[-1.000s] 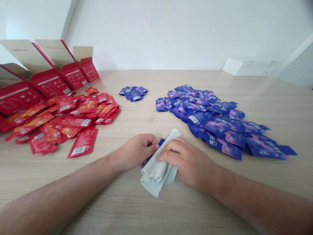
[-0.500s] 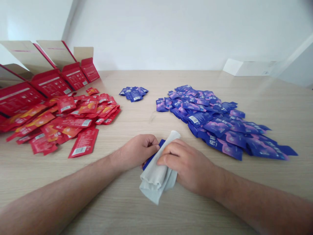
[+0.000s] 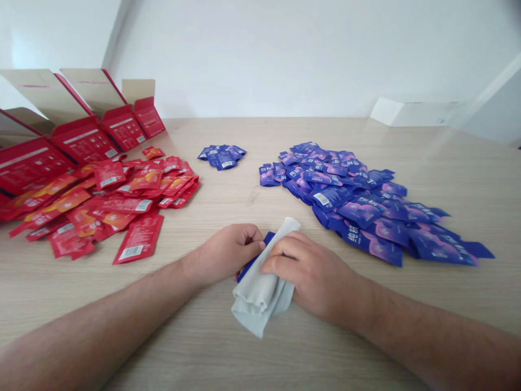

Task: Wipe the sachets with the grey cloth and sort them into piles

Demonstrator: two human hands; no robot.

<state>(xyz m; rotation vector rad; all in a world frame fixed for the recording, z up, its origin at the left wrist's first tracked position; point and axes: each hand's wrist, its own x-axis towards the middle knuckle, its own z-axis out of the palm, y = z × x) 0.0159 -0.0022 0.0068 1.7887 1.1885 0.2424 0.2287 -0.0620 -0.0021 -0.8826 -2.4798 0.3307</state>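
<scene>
Near the front middle of the table, my left hand (image 3: 238, 251) is closed on the left edge of a blue packet (image 3: 249, 267). Most of that packet is hidden under a white ribbed cloth (image 3: 266, 279). My right hand (image 3: 307, 269) pinches the folded cloth between thumb and fingers, pressing it over the packet. The cloth's lower end hangs loose in layers toward me. A large heap of blue-purple packets (image 3: 366, 209) lies to the right of my right hand. Left of my left hand, a single red packet (image 3: 140, 236) lies at the edge of a red heap.
Many red and orange packets (image 3: 118, 198) spread across the left side. Behind them stand several red cartons (image 3: 85, 138) with raised flaps. A small cluster of blue packets (image 3: 223, 156) lies at the back middle. A white box (image 3: 415, 113) rests by the back wall.
Hardly anything differs. Both hands, the cloth and the blue packet keep almost the same place; the view has shifted very slightly.
</scene>
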